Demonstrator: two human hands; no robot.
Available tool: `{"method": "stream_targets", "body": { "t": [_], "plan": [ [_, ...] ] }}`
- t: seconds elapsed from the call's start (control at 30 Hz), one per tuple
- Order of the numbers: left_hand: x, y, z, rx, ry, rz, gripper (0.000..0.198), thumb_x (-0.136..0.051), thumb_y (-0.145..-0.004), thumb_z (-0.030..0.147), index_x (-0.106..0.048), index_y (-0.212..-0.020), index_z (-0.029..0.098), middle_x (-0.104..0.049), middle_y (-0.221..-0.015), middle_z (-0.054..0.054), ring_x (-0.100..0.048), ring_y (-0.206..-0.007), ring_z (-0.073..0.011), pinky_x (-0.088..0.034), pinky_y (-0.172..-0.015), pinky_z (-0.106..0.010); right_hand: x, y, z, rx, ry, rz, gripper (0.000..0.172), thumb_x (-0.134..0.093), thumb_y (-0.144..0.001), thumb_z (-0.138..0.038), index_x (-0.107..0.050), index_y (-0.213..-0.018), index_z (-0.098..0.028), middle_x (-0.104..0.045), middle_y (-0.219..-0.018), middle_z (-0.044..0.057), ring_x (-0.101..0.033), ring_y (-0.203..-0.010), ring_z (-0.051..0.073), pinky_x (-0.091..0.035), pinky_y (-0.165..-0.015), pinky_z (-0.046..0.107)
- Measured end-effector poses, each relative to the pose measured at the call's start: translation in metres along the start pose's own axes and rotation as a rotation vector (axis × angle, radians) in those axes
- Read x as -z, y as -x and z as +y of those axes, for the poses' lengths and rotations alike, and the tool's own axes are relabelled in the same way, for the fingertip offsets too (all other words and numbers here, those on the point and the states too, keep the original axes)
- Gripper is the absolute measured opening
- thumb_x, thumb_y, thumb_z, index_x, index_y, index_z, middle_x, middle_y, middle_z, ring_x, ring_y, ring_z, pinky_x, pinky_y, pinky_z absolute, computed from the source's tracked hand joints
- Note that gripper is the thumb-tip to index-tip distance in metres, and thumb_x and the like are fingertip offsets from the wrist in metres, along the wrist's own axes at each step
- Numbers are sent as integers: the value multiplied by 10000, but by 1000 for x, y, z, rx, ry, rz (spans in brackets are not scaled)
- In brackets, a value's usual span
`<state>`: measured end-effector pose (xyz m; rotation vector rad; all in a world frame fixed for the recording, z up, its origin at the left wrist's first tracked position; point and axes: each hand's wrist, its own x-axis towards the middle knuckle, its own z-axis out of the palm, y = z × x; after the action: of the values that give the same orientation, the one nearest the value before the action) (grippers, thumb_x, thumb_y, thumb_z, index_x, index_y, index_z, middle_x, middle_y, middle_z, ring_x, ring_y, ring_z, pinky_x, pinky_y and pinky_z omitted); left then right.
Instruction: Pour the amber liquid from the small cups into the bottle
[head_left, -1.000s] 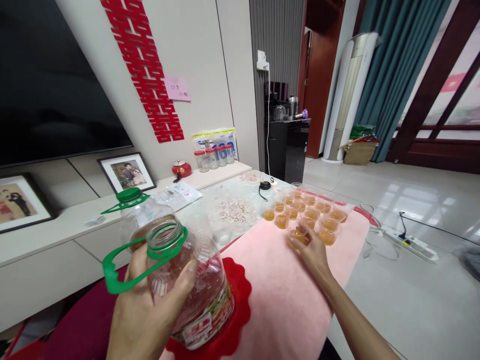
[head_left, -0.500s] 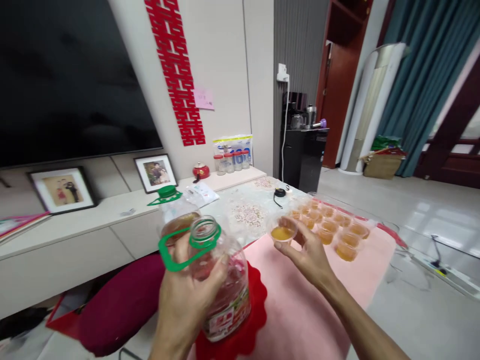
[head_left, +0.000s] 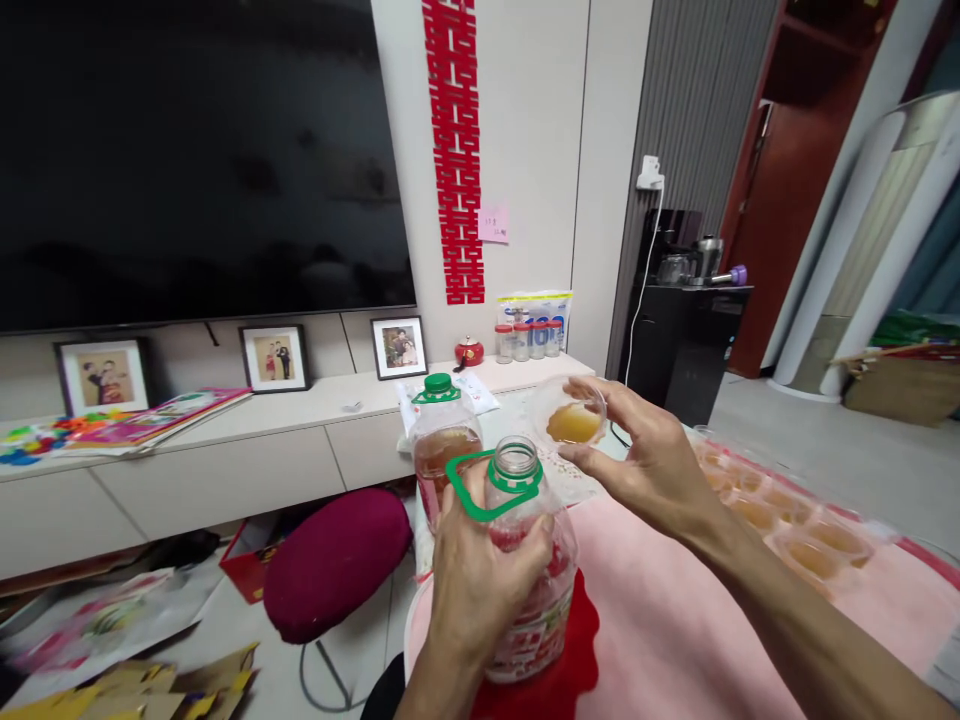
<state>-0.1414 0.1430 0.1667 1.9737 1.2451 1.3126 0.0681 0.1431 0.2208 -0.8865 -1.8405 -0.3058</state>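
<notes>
My left hand (head_left: pixel 487 570) is wrapped around the upper part of a clear plastic bottle (head_left: pixel 532 620) with a green carry ring and an uncapped mouth. The bottle stands on a red scalloped mat (head_left: pixel 581 640). In my right hand (head_left: pixel 645 450) is a clear plastic cup (head_left: pixel 574 420) of amber liquid, tilted and raised near the bottle's mouth. Behind my left hand is a second bottle (head_left: pixel 446 450) with a green cap, partly filled with brown liquid. Several cups of amber liquid (head_left: pixel 810 555) stand grouped on the pink cloth to the right, partly behind my right forearm.
A pink cloth (head_left: pixel 675 640) covers the table's near part. Left of the table stands a purple stool (head_left: pixel 337 565). Along the wall, a white cabinet (head_left: pixel 262 455) holds framed photos, a red pot (head_left: pixel 469 352) and lidded jars (head_left: pixel 529 342).
My right hand has lifted the cup away from the grouped cups, toward the bottle's mouth, and tilted it. My left hand still grips the bottle. The view has turned left.
</notes>
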Motion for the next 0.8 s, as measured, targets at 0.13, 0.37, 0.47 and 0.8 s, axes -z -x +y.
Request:
{"method": "stream_targets", "body": {
  "t": [0.13, 0.37, 0.47, 0.8],
  "plan": [
    [0, 1, 6, 34, 38, -2, 486, -658, -790, 399, -667, -1259, 273, -674, -1332, -70, -582, -1320, -331, -451, -1136, -567, -3, -9, 1, 80, 54, -27, 364, -624, -1023, -260, -574, -1376, -189, -631, -1298, 57, -630, -1192, 236, -517, -998, 365],
    [-2, 1, 5, 47, 43, 23, 477, -685, -755, 380, -692, -1213, 248, -683, -1304, -89, -597, -1316, -338, -455, -1144, -567, -7, -18, 1, 169, 91, -46, 393, -598, -988, -206, -560, -1378, -177, -629, -1290, 86, -628, -1203, 271, -535, -996, 398],
    [-2, 1, 1, 29, 35, 1, 487, -702, -778, 363, -672, -1254, 264, -674, -1335, -73, -605, -1325, -317, -460, -1157, -549, -10, -22, 0, 205, 94, -49, 413, -576, -975, -178, -549, -1387, -180, -623, -1304, 92, -621, -1216, 273, -535, -1018, 414],
    [-1, 1, 8, 37, 70, 25, 504, -676, -746, 366, -710, -1239, 268, -686, -1312, -70, -581, -1336, -342, -451, -1152, -583, -8, -28, -3, 261, 126, -79, 427, -512, -954, -129, -538, -1380, -150, -611, -1315, 115, -604, -1225, 290, -524, -1027, 455]
  ]
}}
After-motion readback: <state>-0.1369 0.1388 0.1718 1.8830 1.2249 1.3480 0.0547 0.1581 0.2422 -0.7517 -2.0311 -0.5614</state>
